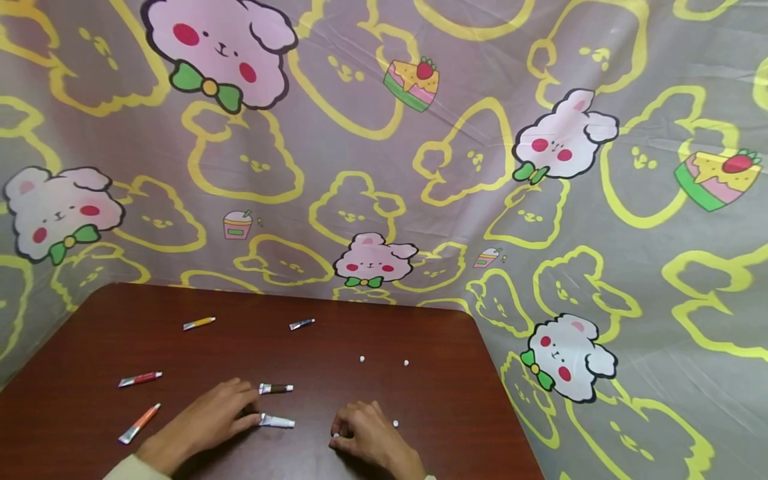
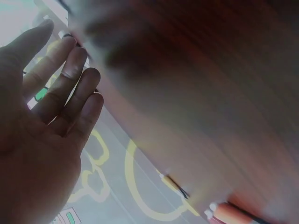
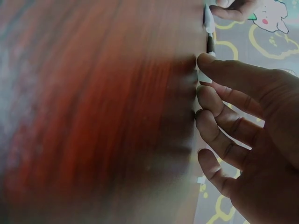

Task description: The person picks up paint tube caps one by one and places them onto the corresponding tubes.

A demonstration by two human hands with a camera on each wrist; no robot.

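Note:
My left hand (image 1: 219,413) lies low over the table, its fingers nearly straight and its thumb right at the crimped end of a white paint tube (image 1: 278,421). Beyond that, close to the left fingertips, is a dark brown paint tube (image 1: 277,389). In the left wrist view the palm and fingers (image 2: 60,88) hold nothing. To the right of the white tube, my right hand (image 1: 369,430) pinches a small white cap (image 1: 336,436) between thumb and forefinger at the tabletop. Its other fingers (image 3: 222,133) curl loosely in the right wrist view.
On the left of the brown table (image 1: 240,353) lie an orange tube (image 1: 141,423) and a red tube (image 1: 141,379). A yellow tube (image 1: 199,323) and a dark blue tube (image 1: 302,325) lie farther back. Loose white caps (image 1: 406,363) are scattered at right. Patterned cloth (image 1: 360,200) hangs behind the table.

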